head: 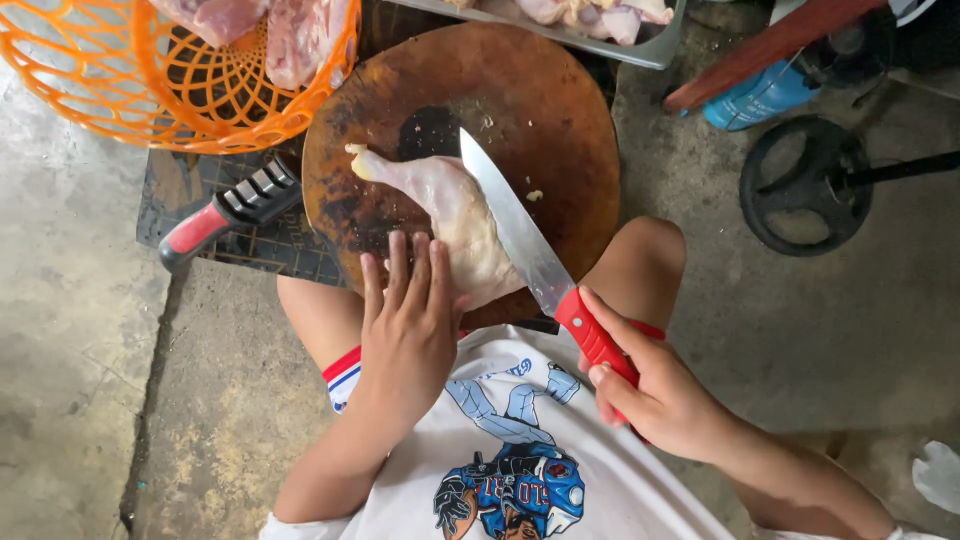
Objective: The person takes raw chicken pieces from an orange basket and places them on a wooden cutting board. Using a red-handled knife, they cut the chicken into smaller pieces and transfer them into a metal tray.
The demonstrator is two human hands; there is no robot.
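A raw chicken leg (450, 215) lies on a round wooden chopping board (545, 95), its bone end pointing far left. My left hand (408, 320) rests flat with fingers spread on the near end of the leg. My right hand (655, 395) grips the red handle of a long knife (520, 230). The blade lies along the right side of the meat, its tip pointing away from me.
An orange plastic basket (110, 90) with raw chicken pieces stands at the far left. A red-handled black knife sharpener (230, 210) lies left of the board. A grey tray (650, 48) of meat sits behind the board. At the right stand a blue bottle (765, 95) and a black round stand (800, 185).
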